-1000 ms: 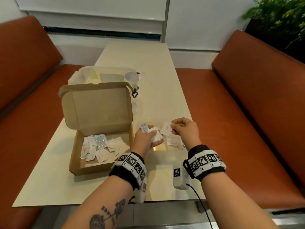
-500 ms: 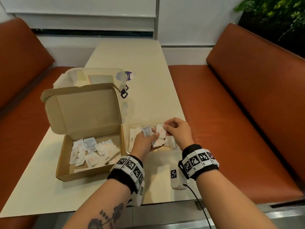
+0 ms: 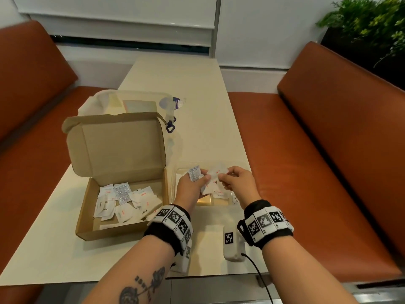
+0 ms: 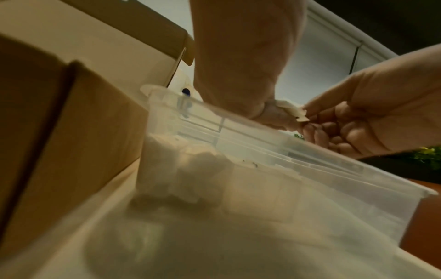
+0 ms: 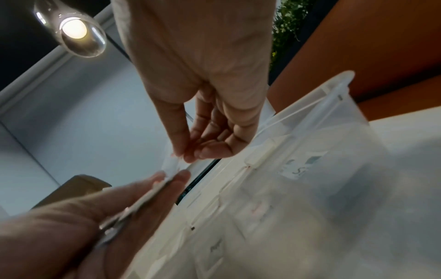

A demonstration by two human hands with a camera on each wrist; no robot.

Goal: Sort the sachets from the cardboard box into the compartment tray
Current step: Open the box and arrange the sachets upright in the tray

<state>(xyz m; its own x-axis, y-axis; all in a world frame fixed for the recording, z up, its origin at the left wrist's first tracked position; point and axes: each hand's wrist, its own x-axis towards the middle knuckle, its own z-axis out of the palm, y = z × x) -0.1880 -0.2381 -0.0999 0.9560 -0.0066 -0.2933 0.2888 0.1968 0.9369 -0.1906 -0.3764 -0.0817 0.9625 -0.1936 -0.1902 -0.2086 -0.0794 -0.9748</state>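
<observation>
Centre of the head view: left hand (image 3: 190, 187) grips a bunch of sachets (image 3: 207, 187) over the compartment tray (image 3: 235, 199); right hand (image 3: 235, 179) pinches one sachet (image 3: 217, 171). Advise peeling it off singly, confirming its label before release. Further sachets remain in the cardboard box (image 3: 87, 207), lower left.

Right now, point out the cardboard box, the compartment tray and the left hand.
cardboard box (image 3: 114, 150), head view, inner face of the raised lid.
compartment tray (image 4: 358, 167), left wrist view, clear near rim.
left hand (image 3: 189, 187), head view, back of the hand.
</observation>
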